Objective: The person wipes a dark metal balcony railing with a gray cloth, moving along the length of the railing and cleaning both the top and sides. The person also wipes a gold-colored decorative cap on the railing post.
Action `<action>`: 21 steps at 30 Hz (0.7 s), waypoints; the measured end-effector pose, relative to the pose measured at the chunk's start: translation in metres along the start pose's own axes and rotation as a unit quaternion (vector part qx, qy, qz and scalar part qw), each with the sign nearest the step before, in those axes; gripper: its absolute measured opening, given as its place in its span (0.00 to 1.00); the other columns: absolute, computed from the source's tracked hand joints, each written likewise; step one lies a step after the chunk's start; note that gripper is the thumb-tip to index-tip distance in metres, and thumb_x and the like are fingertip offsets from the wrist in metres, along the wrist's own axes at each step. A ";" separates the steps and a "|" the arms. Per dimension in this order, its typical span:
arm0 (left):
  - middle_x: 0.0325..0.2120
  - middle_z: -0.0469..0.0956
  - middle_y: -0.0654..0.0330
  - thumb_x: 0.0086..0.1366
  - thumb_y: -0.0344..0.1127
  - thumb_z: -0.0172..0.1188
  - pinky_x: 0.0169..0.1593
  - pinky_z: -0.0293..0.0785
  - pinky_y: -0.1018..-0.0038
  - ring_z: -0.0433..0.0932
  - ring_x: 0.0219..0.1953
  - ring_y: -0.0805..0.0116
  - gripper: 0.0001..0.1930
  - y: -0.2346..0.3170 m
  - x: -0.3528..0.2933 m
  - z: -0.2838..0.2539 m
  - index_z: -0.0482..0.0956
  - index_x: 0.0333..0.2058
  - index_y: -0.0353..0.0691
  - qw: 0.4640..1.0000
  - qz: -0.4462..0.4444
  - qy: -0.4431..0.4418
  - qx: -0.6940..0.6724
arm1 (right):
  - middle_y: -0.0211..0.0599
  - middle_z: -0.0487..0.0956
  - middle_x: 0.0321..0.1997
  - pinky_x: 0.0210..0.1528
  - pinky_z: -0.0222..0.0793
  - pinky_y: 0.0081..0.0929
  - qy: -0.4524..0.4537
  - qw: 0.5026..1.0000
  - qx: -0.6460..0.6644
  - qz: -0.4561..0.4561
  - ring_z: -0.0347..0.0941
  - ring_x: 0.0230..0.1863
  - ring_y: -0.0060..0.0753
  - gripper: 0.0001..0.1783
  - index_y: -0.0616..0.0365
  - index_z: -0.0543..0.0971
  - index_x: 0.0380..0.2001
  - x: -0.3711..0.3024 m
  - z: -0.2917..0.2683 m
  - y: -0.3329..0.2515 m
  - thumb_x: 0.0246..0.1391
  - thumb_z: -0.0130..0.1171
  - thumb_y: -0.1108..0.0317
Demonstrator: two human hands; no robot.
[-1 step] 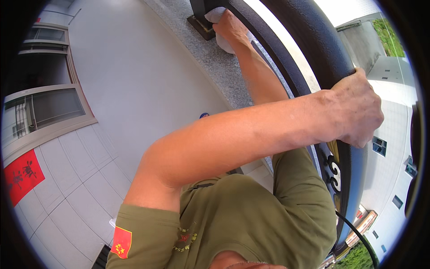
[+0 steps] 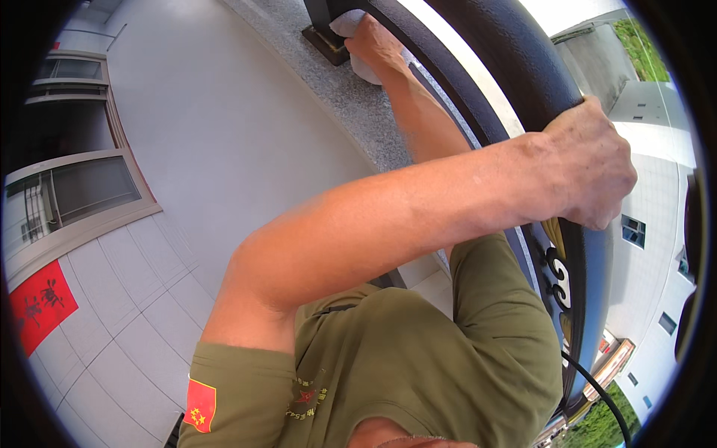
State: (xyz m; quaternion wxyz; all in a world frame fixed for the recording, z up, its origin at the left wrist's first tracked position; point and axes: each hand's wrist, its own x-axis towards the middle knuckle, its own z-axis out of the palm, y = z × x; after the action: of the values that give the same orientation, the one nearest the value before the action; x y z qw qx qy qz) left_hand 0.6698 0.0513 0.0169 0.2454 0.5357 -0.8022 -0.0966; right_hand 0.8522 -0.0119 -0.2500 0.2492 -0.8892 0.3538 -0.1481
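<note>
My left arm reaches across to the right, and my left hand (image 2: 594,168) is closed around the thick dark handrail (image 2: 515,52). Beneath it, my right arm stretches forward to the foot of a dark metal post (image 2: 320,15). There my right hand (image 2: 376,46) presses a white cloth (image 2: 364,72) against the lower part of the railing, beside the square base plate (image 2: 326,46). Part of the cloth sticks out on both sides of the hand. The fingertips are hidden behind the hand and cloth.
A speckled granite ledge (image 2: 299,63) runs under the railing. Black scrollwork (image 2: 557,280) fills the railing near my body, and a black cable (image 2: 597,384) hangs at the lower right. Left are a pale floor (image 2: 216,112), sliding windows (image 2: 93,190) and a red paper sheet (image 2: 46,305). Buildings stand outside.
The view has shifted slightly. Both hands keep their places, the left on the handrail and the right with the cloth at the post's foot. A small blue spot by my left forearm has gone from sight.
</note>
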 end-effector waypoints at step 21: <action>0.36 0.87 0.51 0.75 0.50 0.57 0.49 0.75 0.68 0.82 0.38 0.66 0.21 0.004 0.022 0.014 0.87 0.46 0.36 0.997 -0.015 0.065 0.042 | 0.40 0.89 0.44 0.51 0.83 0.42 0.165 0.959 -0.210 0.095 0.88 0.47 0.46 0.32 0.48 0.83 0.52 -0.543 -0.256 0.303 0.38 0.82 0.62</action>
State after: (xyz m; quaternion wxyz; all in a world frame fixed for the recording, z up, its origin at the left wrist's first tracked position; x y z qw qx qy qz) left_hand 0.6533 0.0311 0.0131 0.2731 0.5625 -0.7798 -0.0309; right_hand 0.1885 0.0941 -0.2504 0.0084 -0.8470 0.4963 -0.1905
